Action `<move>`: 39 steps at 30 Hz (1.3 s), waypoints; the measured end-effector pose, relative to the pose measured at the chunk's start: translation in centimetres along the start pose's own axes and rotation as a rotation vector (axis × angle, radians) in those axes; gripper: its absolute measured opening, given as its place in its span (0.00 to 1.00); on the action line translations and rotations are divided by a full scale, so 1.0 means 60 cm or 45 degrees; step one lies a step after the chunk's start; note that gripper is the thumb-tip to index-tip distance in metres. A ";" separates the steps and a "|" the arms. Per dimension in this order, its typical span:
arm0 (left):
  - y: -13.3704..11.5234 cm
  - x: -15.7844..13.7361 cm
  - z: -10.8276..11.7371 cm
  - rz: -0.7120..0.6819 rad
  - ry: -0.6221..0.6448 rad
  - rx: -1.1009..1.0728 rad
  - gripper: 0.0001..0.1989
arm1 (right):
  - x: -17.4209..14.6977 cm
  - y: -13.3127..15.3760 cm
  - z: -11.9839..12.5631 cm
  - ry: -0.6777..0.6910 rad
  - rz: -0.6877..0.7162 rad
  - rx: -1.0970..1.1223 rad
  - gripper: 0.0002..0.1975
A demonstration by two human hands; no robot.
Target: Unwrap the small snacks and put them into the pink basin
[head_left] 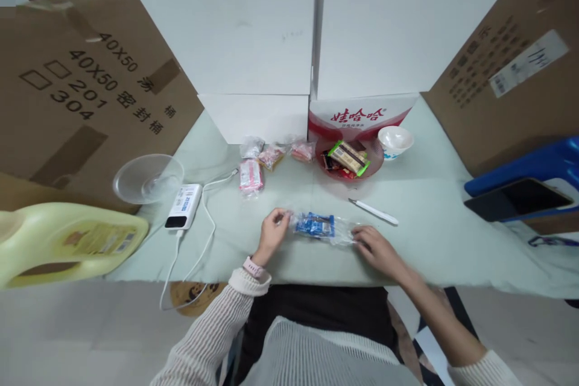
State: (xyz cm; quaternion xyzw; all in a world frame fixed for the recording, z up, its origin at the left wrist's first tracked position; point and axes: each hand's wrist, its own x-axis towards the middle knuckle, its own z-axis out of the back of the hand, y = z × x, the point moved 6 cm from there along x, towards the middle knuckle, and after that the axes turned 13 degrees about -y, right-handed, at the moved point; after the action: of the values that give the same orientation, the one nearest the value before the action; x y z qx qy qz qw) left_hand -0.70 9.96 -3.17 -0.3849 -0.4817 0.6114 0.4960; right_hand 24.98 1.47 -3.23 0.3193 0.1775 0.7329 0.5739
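Note:
A clear plastic bag [341, 233] with blue-wrapped snack packets [315, 225] inside lies on the table between my hands. My left hand [274, 230] pinches the bag's left end between thumb and fingers. At the right end, my right hand [374, 246] has its fingers closed on the plastic. Just beyond the bag, a white utility knife [373, 211] lies at a slant. Further back stands a reddish see-through bowl [326, 176] holding several wrapped snack bars, a green-edged bar [348, 157] on top.
Several small bagged packets [250, 176] sit left of the bowl, and a white bowl [395, 141] to its right. A power bank [183, 206] with a white cable, a clear lid [148, 178] and a yellow bottle [75, 244] occupy the left. A phone [518, 199] is on the right. Boxes wall the table.

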 end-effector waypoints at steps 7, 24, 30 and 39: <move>0.034 -0.028 0.060 0.248 -0.075 -0.023 0.16 | 0.039 0.000 0.035 0.109 -0.080 0.272 0.14; -0.054 0.049 0.066 -0.118 -0.143 0.507 0.17 | 0.118 -0.042 0.035 0.057 -0.441 0.520 0.21; -0.054 0.083 0.050 -0.121 -0.108 0.403 0.18 | 0.139 -0.008 0.036 0.001 -0.194 0.182 0.15; -0.079 0.029 0.025 -0.575 -0.112 0.550 0.14 | 0.180 0.011 0.014 -0.357 0.016 -0.486 0.11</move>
State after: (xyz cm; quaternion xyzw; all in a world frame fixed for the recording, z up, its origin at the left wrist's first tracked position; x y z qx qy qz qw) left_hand -1.37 11.55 1.83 -0.1269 -0.4351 0.5900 0.6682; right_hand 23.56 11.49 0.67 0.3049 -0.0477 0.7053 0.6383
